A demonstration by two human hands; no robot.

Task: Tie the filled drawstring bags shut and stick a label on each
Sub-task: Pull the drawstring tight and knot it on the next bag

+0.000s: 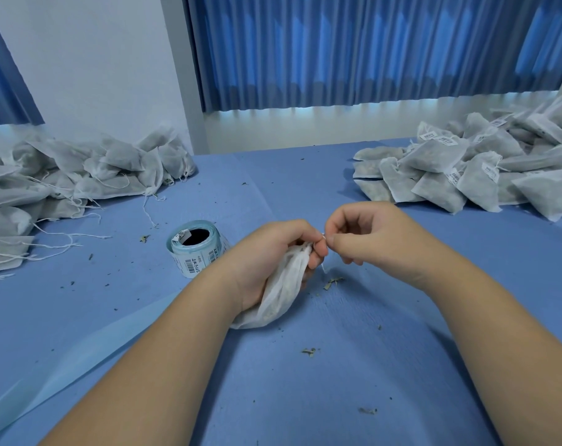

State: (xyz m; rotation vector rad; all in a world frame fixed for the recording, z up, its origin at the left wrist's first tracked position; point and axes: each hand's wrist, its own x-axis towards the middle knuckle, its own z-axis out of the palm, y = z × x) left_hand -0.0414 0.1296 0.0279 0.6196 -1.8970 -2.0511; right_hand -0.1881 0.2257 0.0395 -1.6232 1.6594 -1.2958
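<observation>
- Left hand [270, 255] gripped a white drawstring bag [281, 296] by its gathered neck, fingers curled tight round the fabric. The body of the bag hung below the palm and rested on the blue table cover [337, 375], at the centre of the work area.
- Right hand [373, 236] was just beside the left, thumb and forefinger pinched together on the bag's thin white drawstring [324, 241] at the neck. The other fingers were curled under. A short end of string trailed below.
- Roll of barcode labels [197, 249] stood on end on the cover, near the left wrist but apart from it. A pale blue backing strip [80, 349] ran off towards the lower left edge.
- Pile of unlabelled filled bags [80, 175] with loose strings lay at far left.
- Pile of labelled bags [472, 169] lay at far right.
- Dried herb crumbs [332, 282] were scattered over the cover.
- Blue curtains [353, 49] hung behind the table.
</observation>
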